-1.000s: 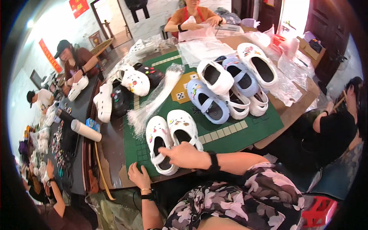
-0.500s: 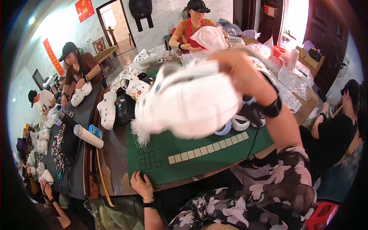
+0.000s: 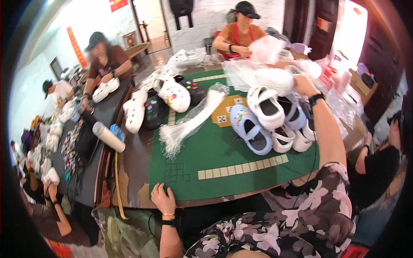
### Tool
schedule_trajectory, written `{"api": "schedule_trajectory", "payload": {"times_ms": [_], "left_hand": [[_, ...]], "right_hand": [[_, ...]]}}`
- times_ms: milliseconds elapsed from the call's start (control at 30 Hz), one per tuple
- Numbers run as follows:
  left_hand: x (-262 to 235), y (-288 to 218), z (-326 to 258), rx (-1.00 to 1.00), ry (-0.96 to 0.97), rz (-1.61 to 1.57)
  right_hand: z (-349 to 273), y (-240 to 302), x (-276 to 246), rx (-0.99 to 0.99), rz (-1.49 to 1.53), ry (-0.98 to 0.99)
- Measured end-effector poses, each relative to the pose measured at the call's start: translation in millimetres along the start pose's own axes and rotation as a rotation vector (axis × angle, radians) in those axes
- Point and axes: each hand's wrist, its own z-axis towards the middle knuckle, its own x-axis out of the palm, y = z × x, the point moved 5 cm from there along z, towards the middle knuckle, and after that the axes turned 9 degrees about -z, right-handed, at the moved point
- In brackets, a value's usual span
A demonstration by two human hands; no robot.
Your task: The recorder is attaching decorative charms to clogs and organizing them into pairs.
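Observation:
Far out over the green mat [image 3: 206, 189], my right hand [image 3: 304, 87] is closed on a white clog [image 3: 274, 81], blurred by motion. It hovers at the back of a pile of clogs; whether it touches them I cannot tell. In that pile are a white clog [image 3: 266, 107] and a lavender-blue clog [image 3: 249, 129] with charms, among several others. My left hand [image 3: 163, 198] lies flat on the near table edge, fingers apart and holding nothing. Between the hands, a bundle of thin white plastic strands [image 3: 193, 118] stretches across the mat, partly in clear film.
White and black clogs with charms [image 3: 172, 94] stand at the mat's far left. A white cylindrical bottle [image 3: 108, 136] lies by a blue box [image 3: 117, 132]. Across the table a person [image 3: 243, 36] handles clear bags. Other people sit left and right. Plastic bags [image 3: 344, 94] cover the far right.
My right hand has carried the white clog from close in front of me away to the far right, uncovering the strand bundle and clog pile. My left hand stays at the table edge.

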Motion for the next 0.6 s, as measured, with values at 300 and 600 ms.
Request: {"api": "schedule_trajectory", "payload": {"times_ms": [300,600], "left_hand": [[-12,0,16,-0.023,0.067,-0.115],[-8,-8,22,-0.009,-0.026,-0.106]], "right_hand": [[21,-33,5,0.083,-0.231,0.309],[82,186,-103,-0.351,0.032,-0.34]]}}
